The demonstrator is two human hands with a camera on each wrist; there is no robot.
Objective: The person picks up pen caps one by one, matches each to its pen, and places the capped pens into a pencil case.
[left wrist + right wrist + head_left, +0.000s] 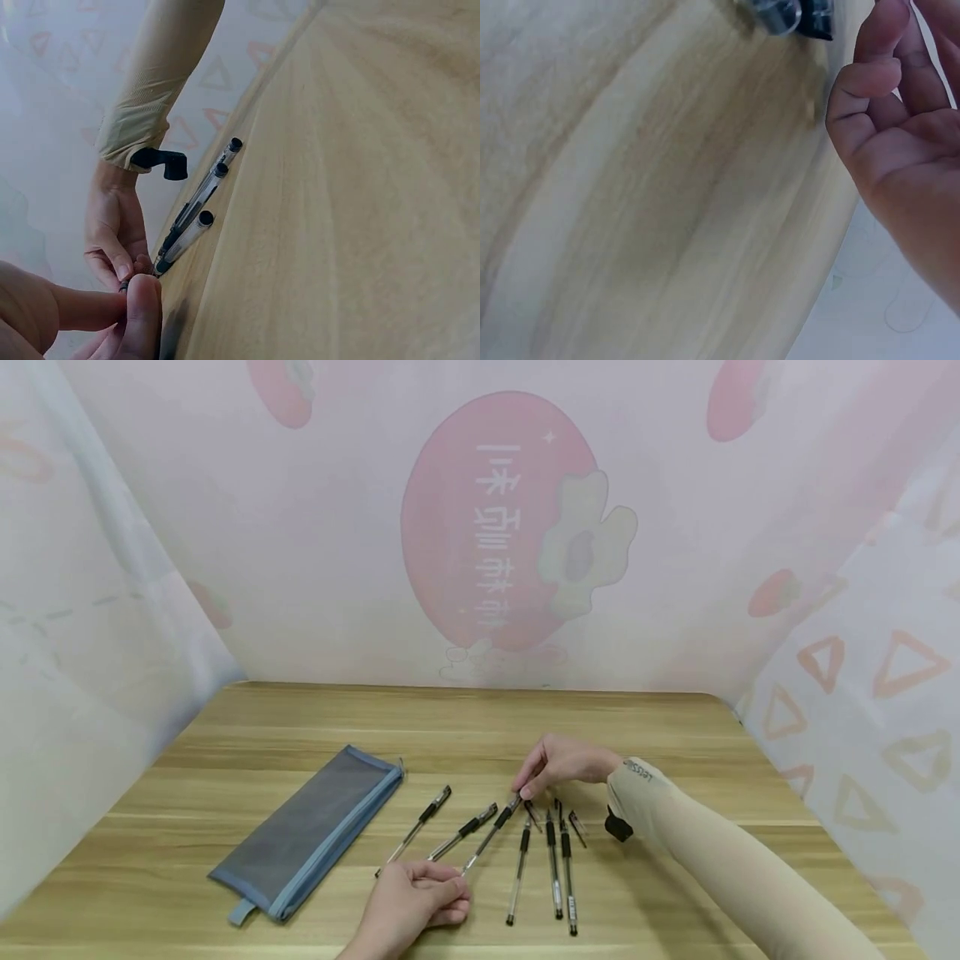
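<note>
The desk [675, 752] lies bare along its far strip, from 10 to 2 o'clock, and again at 3 o'clock beyond the sleeve [720, 852]. At 9 o'clock the mesh pencil case [311, 831] lies slantwise and blocks the near left. Toward 6 o'clock, pens [555, 868] fan out side by side with only narrow gaps between them. The right hand [558, 764] and left hand [412, 902] close both ends of that fan. Cloth walls [90, 635] hem the desk at 9, 12 and 3 o'clock.

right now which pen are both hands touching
The third pen from the pencil case: the right hand pinches its cap end and the left hand its tip. The other five pens lie untouched.
</note>
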